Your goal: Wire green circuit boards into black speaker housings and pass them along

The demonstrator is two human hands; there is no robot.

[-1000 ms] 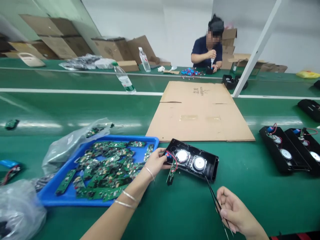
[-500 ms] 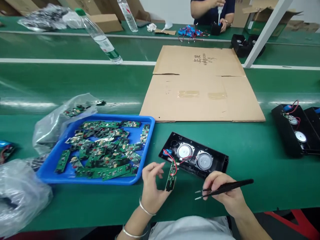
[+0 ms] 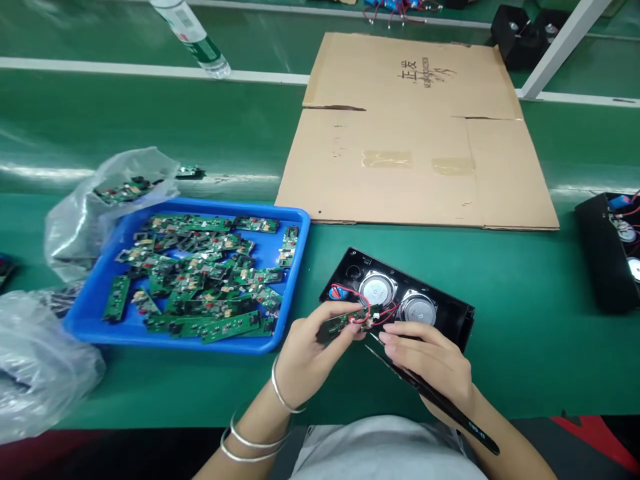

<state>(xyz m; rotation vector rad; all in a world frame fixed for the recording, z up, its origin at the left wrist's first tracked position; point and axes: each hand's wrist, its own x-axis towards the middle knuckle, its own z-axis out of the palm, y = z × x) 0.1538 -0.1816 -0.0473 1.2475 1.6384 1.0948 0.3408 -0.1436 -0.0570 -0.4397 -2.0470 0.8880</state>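
Observation:
Between the thumb and fingers of my left hand (image 3: 313,350) is a green circuit board (image 3: 336,325), with red wires running from it. My right hand (image 3: 433,363) is closed around black tweezers (image 3: 445,407); their tips point left, just below the board, and its thumb and forefinger are close to the wires. Behind both hands lies a black speaker housing (image 3: 453,319), tilted on the table. Two round silver speakers (image 3: 377,291) are set in it, and a blue component (image 3: 339,292) sits at its left end. My fingers partly cover the housing's front edge.
Left of my hands stands a blue tray (image 3: 304,233) heaped with circuit boards. Clear plastic bags (image 3: 45,367) lie beyond its left side. Flattened cardboard (image 3: 415,187) covers the table ahead. Another black housing (image 3: 603,260) is at the right; a water bottle (image 3: 200,40) stands further back.
My left hand has turned the board to a flatter angle and closed its fingers on it. My right hand has come left, bringing the tweezers to the board. The view has tipped downward.

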